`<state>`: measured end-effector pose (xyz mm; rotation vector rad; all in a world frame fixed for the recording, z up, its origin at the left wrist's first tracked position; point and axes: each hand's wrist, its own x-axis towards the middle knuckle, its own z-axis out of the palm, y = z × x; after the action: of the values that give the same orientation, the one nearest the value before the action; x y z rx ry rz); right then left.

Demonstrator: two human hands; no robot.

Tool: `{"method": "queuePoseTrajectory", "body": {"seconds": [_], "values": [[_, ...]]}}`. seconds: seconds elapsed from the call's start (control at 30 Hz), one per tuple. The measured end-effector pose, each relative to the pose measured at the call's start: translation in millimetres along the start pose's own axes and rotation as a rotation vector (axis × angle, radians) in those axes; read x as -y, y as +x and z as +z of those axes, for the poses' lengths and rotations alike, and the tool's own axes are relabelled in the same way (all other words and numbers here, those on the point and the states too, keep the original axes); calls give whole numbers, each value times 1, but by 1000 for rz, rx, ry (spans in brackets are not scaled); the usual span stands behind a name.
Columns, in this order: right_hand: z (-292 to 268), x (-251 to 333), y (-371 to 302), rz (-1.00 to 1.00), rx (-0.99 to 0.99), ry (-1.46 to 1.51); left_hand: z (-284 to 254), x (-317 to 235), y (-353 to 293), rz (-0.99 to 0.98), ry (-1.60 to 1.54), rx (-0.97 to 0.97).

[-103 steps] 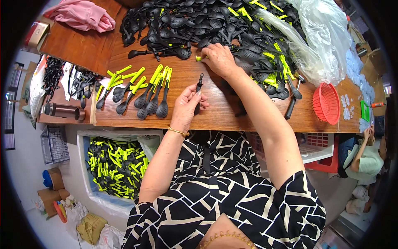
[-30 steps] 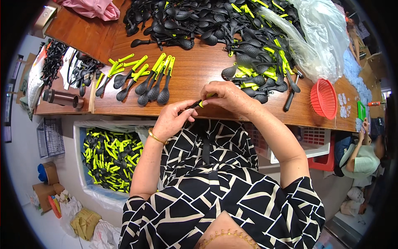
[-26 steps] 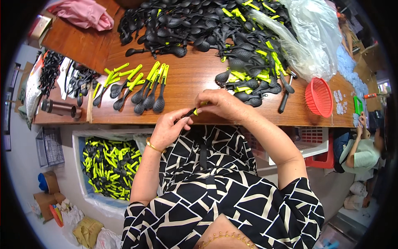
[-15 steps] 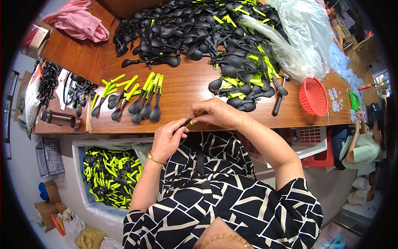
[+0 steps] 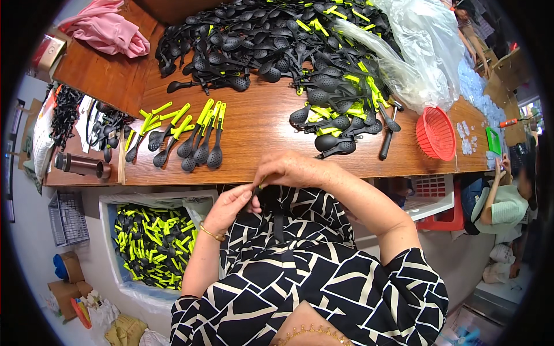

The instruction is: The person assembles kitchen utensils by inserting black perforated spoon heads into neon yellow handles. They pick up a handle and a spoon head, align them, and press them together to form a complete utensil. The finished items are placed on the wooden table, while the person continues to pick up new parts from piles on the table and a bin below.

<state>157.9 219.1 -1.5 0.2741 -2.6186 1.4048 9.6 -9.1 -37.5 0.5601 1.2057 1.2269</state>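
At the table's front edge my hands meet in front of my lap. My left hand (image 5: 226,209) is closed, thumb and fingers pinching a small spoon (image 5: 257,190); only a dark bit of it shows. My right hand (image 5: 285,170) bends over the same piece from above, fingers closed on it, most of it hidden. To the left on the table lie several black perforated spoons (image 5: 202,154) with yellow-green handles, side by side. A big heap of black spoon heads (image 5: 231,55) covers the far side. Nearer, a smaller pile of spoons (image 5: 337,124) mixes with loose yellow-green handles.
A red basket (image 5: 435,135) and a black-handled hammer (image 5: 387,143) are on the right, near a clear plastic bag (image 5: 424,52). Below the table at left stands a bin (image 5: 108,242) full of spoons. A steel flask (image 5: 81,165) lies at left. Another person (image 5: 499,205) sits far right.
Both hands have drawn toward my body and down past the table edge. The piece between them is more hidden; its yellow-green part no longer shows clearly.
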Motion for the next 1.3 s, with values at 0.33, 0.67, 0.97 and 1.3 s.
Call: {"method": "queuePoseTrajectory", "body": {"seconds": [0.33, 0.67, 0.97, 1.3], "values": [[-3, -5, 13, 21, -46, -137, 24, -2, -5, 74, -34, -155], [-36, 27, 15, -10, 37, -161, 32, -19, -10, 63, -263, 33], [-35, 32, 12, 61, 19, -84, 24, -18, -8, 77, -79, 14], [-20, 21, 10, -54, -44, -229, 31, -25, -7, 56, 90, 8]]}}
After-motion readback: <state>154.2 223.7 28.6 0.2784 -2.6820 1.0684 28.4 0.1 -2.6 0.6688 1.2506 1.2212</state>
